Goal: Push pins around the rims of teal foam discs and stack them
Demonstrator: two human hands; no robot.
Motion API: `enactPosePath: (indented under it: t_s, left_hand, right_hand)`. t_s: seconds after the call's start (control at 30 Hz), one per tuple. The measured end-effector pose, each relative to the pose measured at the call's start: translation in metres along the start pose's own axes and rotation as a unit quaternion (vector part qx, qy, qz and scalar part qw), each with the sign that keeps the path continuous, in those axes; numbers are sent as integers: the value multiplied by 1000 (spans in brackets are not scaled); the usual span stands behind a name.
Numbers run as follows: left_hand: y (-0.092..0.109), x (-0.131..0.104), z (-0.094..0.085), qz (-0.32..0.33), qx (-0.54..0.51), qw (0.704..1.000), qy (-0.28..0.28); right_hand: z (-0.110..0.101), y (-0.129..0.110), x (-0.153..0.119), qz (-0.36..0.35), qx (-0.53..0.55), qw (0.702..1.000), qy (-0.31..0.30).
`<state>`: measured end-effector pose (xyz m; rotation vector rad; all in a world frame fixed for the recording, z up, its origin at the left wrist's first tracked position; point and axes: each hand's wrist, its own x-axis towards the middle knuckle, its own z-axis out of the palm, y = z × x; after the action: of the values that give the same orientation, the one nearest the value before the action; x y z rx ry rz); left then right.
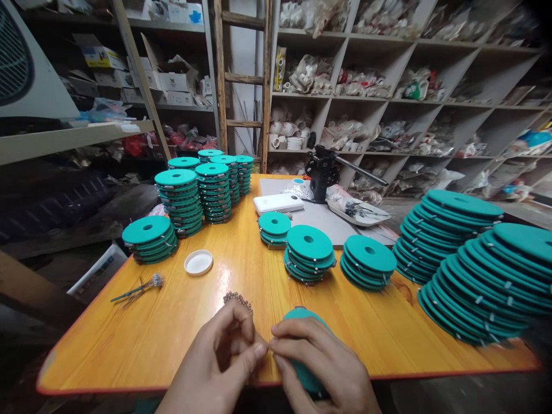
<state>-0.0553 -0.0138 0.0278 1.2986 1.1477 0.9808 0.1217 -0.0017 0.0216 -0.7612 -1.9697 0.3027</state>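
Near the table's front edge, my left hand (228, 351) is closed, thumb and forefinger pinched together. What lies between those fingertips is too small to make out. Just beyond its knuckles shows a bunch of small dark metal rings or beads (238, 300); whether the hand holds it is unclear. My right hand (321, 359) curls over a teal foam spool (304, 313), covering much of it. Its fingertips reach past the spool's left side and almost meet the left fingertips.
Teal spools stand in stacks at the middle (308, 241), right (466, 201) and back left (175, 177). A white lid (198, 262) and a bundle of wires (140, 289) lie leftward. Behind are a white power bank (279, 203), a black clamp device (319, 172) and a tray (357, 213).
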Motion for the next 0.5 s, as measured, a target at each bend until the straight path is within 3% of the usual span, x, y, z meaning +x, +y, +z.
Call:
enactPosePath:
  t_s: [0.17, 0.33, 0.5]
  left_hand:
    - [4, 0, -1, -23, -21, 1000, -2]
    - [3, 2, -1, -18, -15, 1000, -1]
    - [4, 4, 9, 44, 158, 986, -40]
  right_hand:
    - [-1, -3, 2, 18, -27, 999, 4]
    - [1, -1, 3, 16, 34, 999, 18]
    - [1, -1, 1, 70, 54, 996, 22]
